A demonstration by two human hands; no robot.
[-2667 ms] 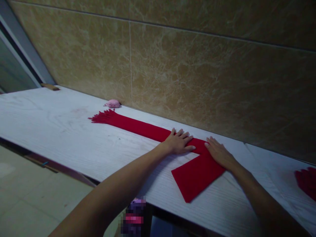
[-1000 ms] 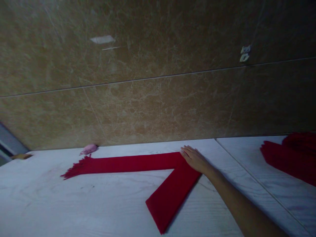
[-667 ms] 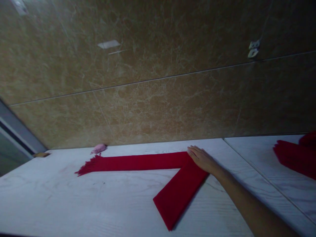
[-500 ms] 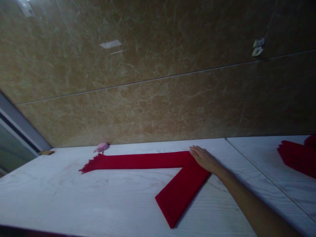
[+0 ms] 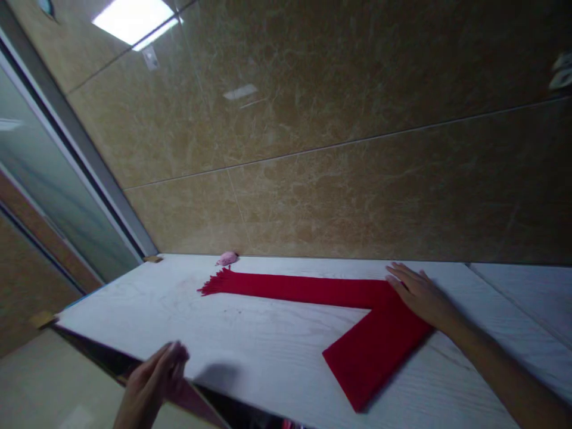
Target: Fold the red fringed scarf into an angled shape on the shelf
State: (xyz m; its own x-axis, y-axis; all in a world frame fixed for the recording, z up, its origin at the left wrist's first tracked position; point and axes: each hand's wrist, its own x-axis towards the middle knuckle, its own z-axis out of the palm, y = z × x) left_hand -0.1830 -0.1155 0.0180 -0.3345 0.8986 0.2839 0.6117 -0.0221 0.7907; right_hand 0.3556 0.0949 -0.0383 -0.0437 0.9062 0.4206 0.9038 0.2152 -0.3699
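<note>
A red scarf (image 5: 295, 288) with a fringed left end lies on the white wood-grain table (image 5: 268, 339). Its right part is folded over at an angle, so a wide flap points down toward the front edge. My right hand (image 5: 420, 295) rests flat on the fold's upper corner, fingers stretched out and a little apart. Near the front edge at lower left, my left hand (image 5: 154, 378) hangs above the table with curled fingers pressed together. It is somewhat blurred, and nothing shows in it. A shadow falls on the table beside it.
A small pink lump (image 5: 227, 258) sits against the tiled wall (image 5: 313, 196) behind the fringe. At the left stands a metal-framed glass panel (image 5: 67, 161). Below the front edge is a dark opening with a reddish board (image 5: 196, 402). A seam crosses the table at right.
The view has swung left, so the scarf sits further right and the second red cloth has left the picture. My left hand has come into view. My right hand stays on the fold.
</note>
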